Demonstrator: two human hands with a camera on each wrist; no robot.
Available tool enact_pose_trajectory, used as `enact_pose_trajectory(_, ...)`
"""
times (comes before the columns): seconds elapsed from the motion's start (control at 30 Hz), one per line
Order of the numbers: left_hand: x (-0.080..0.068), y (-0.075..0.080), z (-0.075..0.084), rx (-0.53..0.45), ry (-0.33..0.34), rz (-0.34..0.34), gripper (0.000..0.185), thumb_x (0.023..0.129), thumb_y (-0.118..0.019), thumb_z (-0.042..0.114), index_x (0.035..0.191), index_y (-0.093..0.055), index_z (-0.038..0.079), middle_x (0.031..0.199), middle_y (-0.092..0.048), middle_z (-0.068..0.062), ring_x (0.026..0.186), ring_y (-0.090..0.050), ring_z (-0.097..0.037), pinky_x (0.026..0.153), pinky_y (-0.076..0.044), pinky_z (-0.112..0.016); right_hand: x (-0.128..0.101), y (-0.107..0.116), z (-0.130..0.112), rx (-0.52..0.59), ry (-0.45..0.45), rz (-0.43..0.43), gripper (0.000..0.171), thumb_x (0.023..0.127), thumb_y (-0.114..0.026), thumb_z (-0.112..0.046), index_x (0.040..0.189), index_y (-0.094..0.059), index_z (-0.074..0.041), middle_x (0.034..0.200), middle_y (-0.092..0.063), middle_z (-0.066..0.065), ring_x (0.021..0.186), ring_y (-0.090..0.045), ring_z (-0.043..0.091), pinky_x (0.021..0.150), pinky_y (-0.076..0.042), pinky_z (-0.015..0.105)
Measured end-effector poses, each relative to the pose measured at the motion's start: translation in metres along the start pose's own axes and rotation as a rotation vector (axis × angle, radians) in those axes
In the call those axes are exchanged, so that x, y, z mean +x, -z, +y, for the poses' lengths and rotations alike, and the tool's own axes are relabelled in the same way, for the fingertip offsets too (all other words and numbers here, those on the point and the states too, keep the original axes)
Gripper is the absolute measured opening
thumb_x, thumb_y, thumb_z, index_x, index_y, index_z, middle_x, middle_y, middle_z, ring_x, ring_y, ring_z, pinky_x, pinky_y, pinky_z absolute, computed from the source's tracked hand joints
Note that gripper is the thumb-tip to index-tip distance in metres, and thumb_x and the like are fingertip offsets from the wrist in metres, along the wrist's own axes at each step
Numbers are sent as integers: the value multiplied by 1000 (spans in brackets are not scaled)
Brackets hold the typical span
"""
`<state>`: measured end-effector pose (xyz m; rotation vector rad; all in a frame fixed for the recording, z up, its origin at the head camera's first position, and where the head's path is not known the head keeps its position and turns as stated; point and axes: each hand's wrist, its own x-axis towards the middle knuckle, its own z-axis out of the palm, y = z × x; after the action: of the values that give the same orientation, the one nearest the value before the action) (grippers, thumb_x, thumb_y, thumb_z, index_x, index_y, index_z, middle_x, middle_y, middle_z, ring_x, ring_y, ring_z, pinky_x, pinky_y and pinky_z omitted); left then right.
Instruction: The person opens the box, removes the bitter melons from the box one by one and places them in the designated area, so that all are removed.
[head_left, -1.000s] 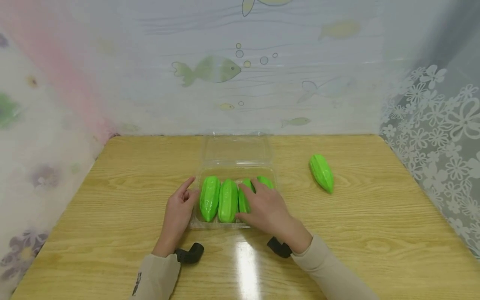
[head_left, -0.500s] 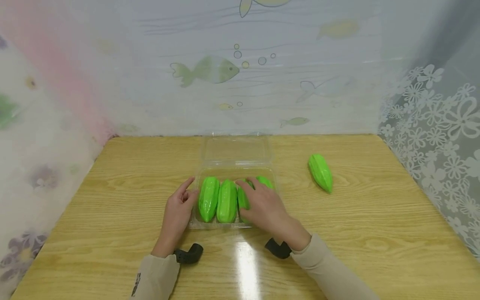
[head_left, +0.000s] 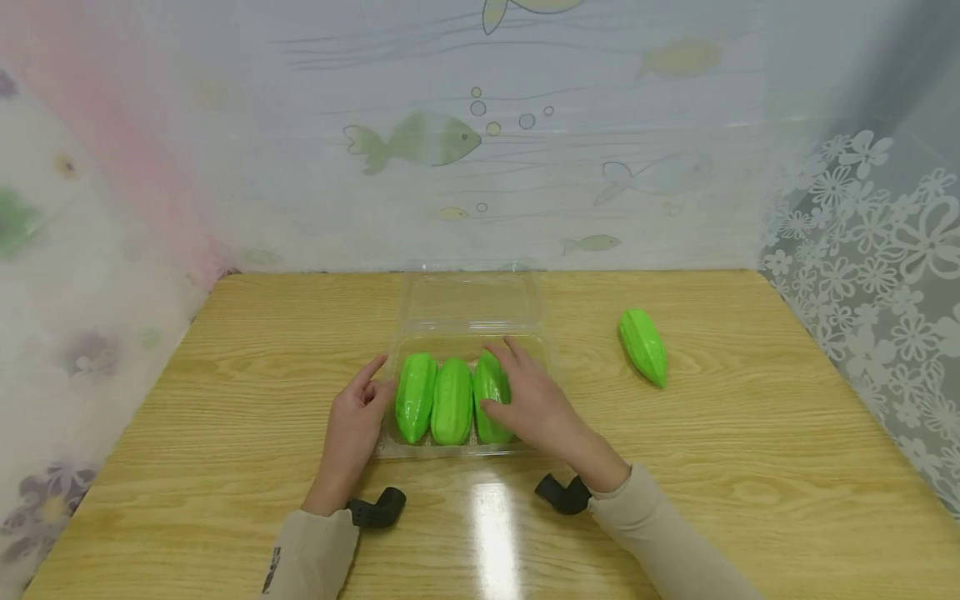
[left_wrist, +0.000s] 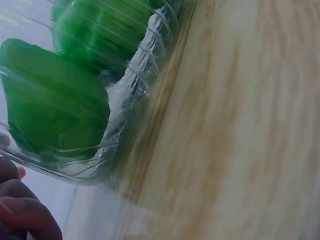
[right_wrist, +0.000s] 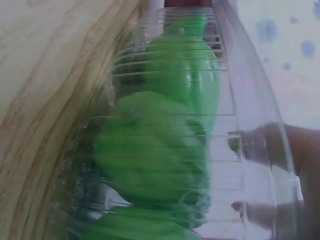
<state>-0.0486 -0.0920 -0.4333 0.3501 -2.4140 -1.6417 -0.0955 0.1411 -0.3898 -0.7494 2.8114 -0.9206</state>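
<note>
Several bright green star fruits lie side by side in a clear plastic clamshell box, lid raised at the back. In the head view, the left one, the middle one and the next to the right show. My right hand reaches over the box's right part with thumb and fingers spread, thumb tip over the third fruit; whatever lies under the palm is hidden. At the box's left side my left hand rests, index finger extended and thumb by the rim. Green fruit shows through the plastic in the left wrist view.
One more star fruit lies apart on the wooden table, to the right of the box. Black mounts sit at both wrists. A fish-patterned curtain hangs behind the table's far edge.
My right hand has shifted slightly right, uncovering more of the third star fruit. The rightmost fruit, visible behind the hand before, is hidden now. My left hand has stayed put.
</note>
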Motion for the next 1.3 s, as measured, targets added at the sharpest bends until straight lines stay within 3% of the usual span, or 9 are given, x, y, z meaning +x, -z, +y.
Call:
enact_pose_trajectory(0.07, 0, 0, 0, 5, 0, 3, 44, 88, -53, 38, 130, -46, 26, 64, -39, -3, 56, -36, -13, 54, -34, -25, 1, 0, 1, 25, -18, 3, 70, 79, -63, -34, 139, -31, -18, 144, -20, 13, 127, -25, 32, 93, -31, 52)
enact_pose_trajectory(0.17, 0, 0, 0, 7, -6, 5, 44, 88, -53, 38, 131, -46, 26, 63, -38, -3, 55, -35, -13, 52, -33, -25, 1, 0, 0, -10, -19, -13, 67, 80, -63, -36, 137, -36, -13, 141, -27, 15, 125, -28, 34, 95, -30, 50)
enact_pose_trajectory(0.3, 0, 0, 1, -2, -15, 8, 45, 88, -53, 38, 131, -46, 25, 63, -37, -2, 55, -35, -13, 52, -33, -25, -1, 0, -3, -184, 36, -57, 62, 82, -61, -41, 131, -45, -8, 137, -36, 14, 119, -34, 34, 92, -34, 45)
enact_pose_trajectory(0.43, -1, -1, 3, -9, -19, 4, 45, 89, -52, 38, 131, -45, 24, 65, -38, -3, 57, -36, -14, 54, -34, -25, -6, -2, -5, -366, 94, -80, 70, 80, -56, -54, 133, -43, -9, 137, -34, 15, 119, -33, 34, 92, -35, 44)
enact_pose_trajectory(0.6, 0, -4, 5, -11, -17, -5, 44, 89, -53, 35, 131, -45, 24, 65, -40, -3, 58, -37, -14, 55, -35, -26, -9, -3, -4, -476, 134, -96, 80, 76, -53, -63, 137, -38, -14, 139, -28, 20, 124, -31, 34, 94, -31, 47)
enact_pose_trajectory(0.83, -1, -4, 5, -11, -8, -12, 45, 89, -53, 35, 132, -44, 25, 66, -41, -4, 60, -38, -14, 58, -35, -26, -6, -3, -1, -417, 143, -85, 74, 73, -64, -50, 134, -41, -17, 137, -32, 18, 122, -34, 31, 94, -32, 47)
enact_pose_trajectory(1.0, -2, -3, 4, -17, -13, -20, 48, 88, -52, 39, 133, -43, 24, 67, -41, -3, 62, -39, -14, 61, -36, -27, -5, -3, -2, -371, 147, -68, 68, 71, -62, -39, 133, -43, -18, 137, -33, 16, 122, -35, 32, 92, -32, 48)
enact_pose_trajectory(1.23, -16, 0, 35, -22, 7, -46, 46, 92, -51, 26, 134, -41, 12, 65, -38, -3, 58, -35, -13, 59, -34, -26, -7, -4, -8, -385, 99, -77, 67, 72, -51, -34, 136, -40, -16, 140, -28, 14, 124, -32, 29, 91, -32, 44)
enact_pose_trajectory(1.3, -16, 0, 36, -18, 7, -49, 45, 92, -50, 25, 134, -41, 13, 64, -38, -2, 57, -34, -12, 58, -34, -26, -8, -4, -10, -393, 93, -76, 65, 74, -49, -33, 136, -39, -14, 141, -27, 14, 125, -31, 29, 91, -31, 44)
